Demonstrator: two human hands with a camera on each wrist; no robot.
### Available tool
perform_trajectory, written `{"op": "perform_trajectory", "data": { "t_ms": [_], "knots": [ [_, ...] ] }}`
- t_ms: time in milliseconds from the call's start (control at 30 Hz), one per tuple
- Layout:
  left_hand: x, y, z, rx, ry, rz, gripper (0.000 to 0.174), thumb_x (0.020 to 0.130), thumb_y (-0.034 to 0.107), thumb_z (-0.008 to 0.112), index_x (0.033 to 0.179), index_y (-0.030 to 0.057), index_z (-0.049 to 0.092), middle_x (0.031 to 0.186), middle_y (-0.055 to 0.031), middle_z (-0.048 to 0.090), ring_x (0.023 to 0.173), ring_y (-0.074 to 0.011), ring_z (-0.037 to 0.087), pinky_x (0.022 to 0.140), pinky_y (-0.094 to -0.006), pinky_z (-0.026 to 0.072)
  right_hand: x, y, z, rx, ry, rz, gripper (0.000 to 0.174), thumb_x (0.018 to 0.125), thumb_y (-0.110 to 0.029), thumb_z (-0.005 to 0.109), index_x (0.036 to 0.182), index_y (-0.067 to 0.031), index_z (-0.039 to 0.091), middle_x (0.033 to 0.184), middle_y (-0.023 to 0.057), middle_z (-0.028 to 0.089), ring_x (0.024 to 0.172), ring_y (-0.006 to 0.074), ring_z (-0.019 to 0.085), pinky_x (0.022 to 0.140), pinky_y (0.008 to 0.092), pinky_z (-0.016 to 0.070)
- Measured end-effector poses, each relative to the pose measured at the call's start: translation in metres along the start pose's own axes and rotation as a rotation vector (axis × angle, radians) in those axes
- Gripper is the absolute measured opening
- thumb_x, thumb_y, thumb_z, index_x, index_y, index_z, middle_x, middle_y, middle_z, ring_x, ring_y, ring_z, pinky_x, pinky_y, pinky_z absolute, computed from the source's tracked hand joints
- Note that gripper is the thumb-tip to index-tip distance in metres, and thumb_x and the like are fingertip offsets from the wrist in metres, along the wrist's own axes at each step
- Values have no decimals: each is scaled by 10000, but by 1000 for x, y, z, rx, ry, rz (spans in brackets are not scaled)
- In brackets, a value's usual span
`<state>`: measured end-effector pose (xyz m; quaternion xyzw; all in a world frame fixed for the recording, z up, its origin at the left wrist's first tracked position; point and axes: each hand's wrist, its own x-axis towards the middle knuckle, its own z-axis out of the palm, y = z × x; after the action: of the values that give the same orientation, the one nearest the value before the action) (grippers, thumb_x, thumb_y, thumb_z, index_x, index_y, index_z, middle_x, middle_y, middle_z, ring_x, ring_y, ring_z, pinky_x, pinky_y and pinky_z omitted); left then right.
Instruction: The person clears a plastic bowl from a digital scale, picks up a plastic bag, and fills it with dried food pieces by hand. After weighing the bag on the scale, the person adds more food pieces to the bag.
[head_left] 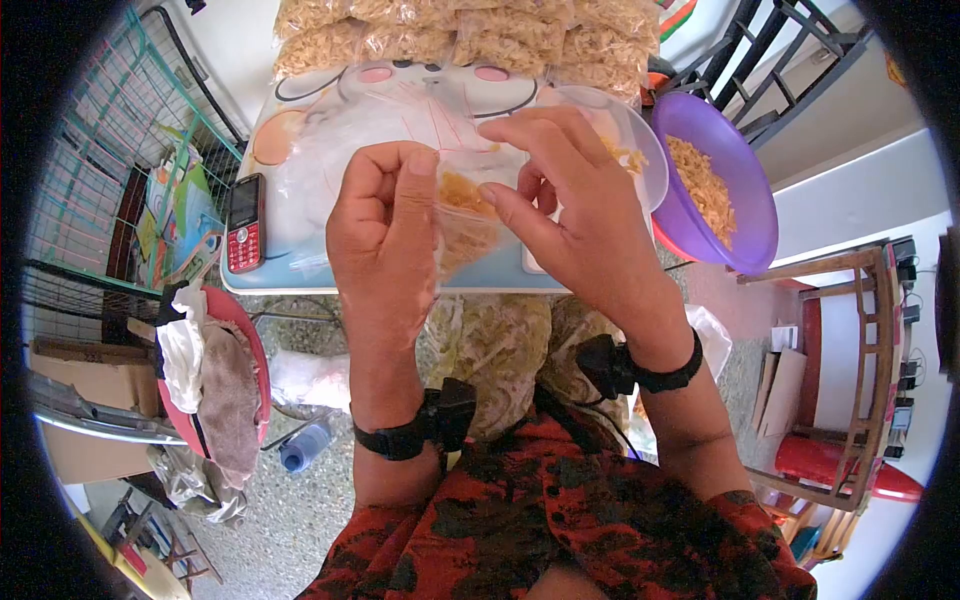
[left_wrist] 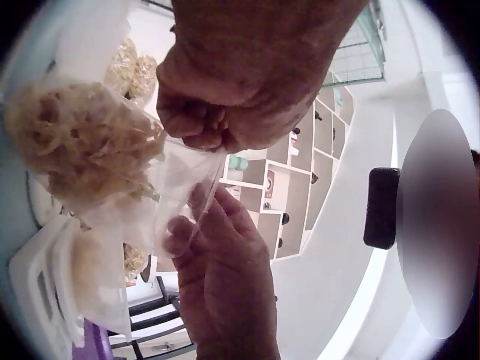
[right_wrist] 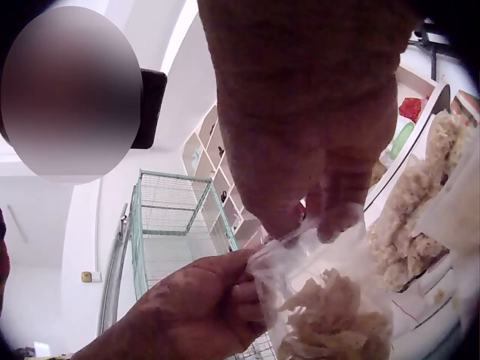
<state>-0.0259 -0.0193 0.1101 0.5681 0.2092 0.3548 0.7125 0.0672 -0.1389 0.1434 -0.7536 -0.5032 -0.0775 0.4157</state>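
Observation:
Upright in front of my chest is a clear plastic bag (head_left: 468,228) partly filled with pale yellow, flaky, shredded pieces. My left hand (head_left: 385,225) pinches its left edge, thumb on the near side and fingers curled behind. At the bag's upper right, my right hand (head_left: 590,215) has its thumb and forefinger bent around the rim, with a gap between their tips. In the left wrist view the film stretches between the left hand (left_wrist: 232,97) and the right fingertips (left_wrist: 180,234). The right wrist view shows the shreds (right_wrist: 337,319) below the right hand.
Filled bags (head_left: 440,40) are stacked at the table's back. Loose clear plastic bags (head_left: 345,150) lie left of centre, beside a red mobile phone (head_left: 246,222). A translucent bowl (head_left: 650,170) and a purple basin (head_left: 755,200) with shreds stand right. A wire cage (head_left: 95,180) stands left.

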Motion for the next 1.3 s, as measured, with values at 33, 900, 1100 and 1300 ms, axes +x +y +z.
{"op": "perform_trajectory", "data": {
  "t_ms": [33,900,1100,1300],
  "knots": [
    [-1,1,1,7,-17,1,167,961,227,592,981,62,609,709,41,521,548,-27,404,468,-181,297,0,2,1,-28,0,-13,212,822,-73,686,1026,-35,645,809,92,625,698,194,624,606,285,494],
    [5,-6,-4,86,62,7,182,948,231,603,921,57,651,639,55,470,540,-27,395,466,-197,286,0,12,1,-174,-85,-388,203,761,-54,702,961,-64,667,943,62,634,914,274,607,784,381,495],
    [7,-9,0,83,117,-4,190,953,233,595,929,51,643,648,48,474,540,-34,389,472,-198,293,-7,16,0,-129,-199,-293,190,750,-47,710,935,-65,671,916,76,644,909,287,607,801,375,494],
    [14,-16,11,10,147,3,172,952,201,609,925,33,633,690,57,509,584,-9,404,505,-173,316,-7,22,-36,-99,-11,-232,152,791,-7,688,938,-44,680,926,92,665,862,254,624,773,328,495]
  ]
}}
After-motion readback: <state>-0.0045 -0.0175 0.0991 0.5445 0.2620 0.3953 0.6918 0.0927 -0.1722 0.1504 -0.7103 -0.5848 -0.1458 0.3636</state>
